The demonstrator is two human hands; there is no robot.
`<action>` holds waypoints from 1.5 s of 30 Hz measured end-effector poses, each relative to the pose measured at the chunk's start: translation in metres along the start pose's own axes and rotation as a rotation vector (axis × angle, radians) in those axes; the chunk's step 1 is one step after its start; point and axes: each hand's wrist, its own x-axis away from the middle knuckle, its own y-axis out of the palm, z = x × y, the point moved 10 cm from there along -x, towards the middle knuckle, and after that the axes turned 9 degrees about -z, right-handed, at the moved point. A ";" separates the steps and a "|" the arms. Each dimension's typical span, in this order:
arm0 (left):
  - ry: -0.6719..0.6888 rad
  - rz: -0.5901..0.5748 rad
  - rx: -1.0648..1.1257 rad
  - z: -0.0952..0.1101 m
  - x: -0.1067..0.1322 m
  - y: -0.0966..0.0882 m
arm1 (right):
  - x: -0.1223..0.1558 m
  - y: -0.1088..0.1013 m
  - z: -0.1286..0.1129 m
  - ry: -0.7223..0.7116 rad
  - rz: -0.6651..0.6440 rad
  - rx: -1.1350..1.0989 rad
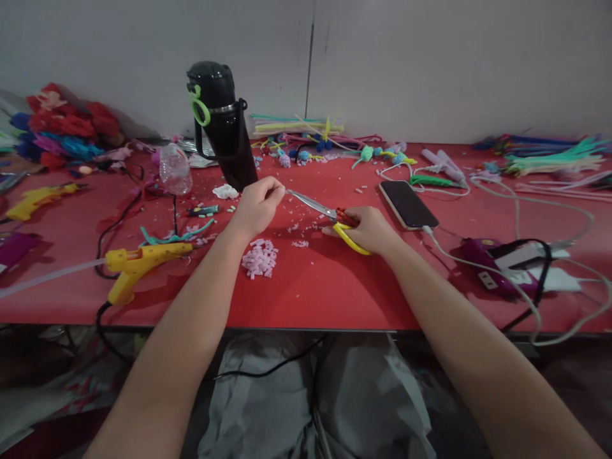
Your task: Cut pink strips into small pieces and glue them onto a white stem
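My right hand [368, 229] grips a pair of scissors [315, 205] by its red and yellow handles, the blades pointing left. At the blade tips my left hand [261, 203] is pinched closed; whatever sits between its fingertips is too small to make out. Below the left hand lies a heap of short pale-purple cut pieces [261, 259] on the red tabletop [325, 287]. Loose scraps [300, 243] are scattered beneath the scissors.
A black bottle [224, 127] stands behind my left hand. Yellow glue guns [138, 264] [41, 199] lie at left, near a clear plastic cup [175, 170]. Rightward are a phone [408, 204] on a white cable and a purple power strip [497, 271]. Pipe cleaners [554, 156] lie along the back.
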 end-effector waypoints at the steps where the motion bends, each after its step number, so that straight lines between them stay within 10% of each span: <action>1: 0.000 0.001 0.002 0.000 0.000 0.000 | 0.000 0.000 0.000 0.001 -0.002 -0.001; 45: 0.025 0.055 -0.054 0.003 0.000 0.000 | 0.001 -0.002 -0.002 -0.012 0.035 -0.036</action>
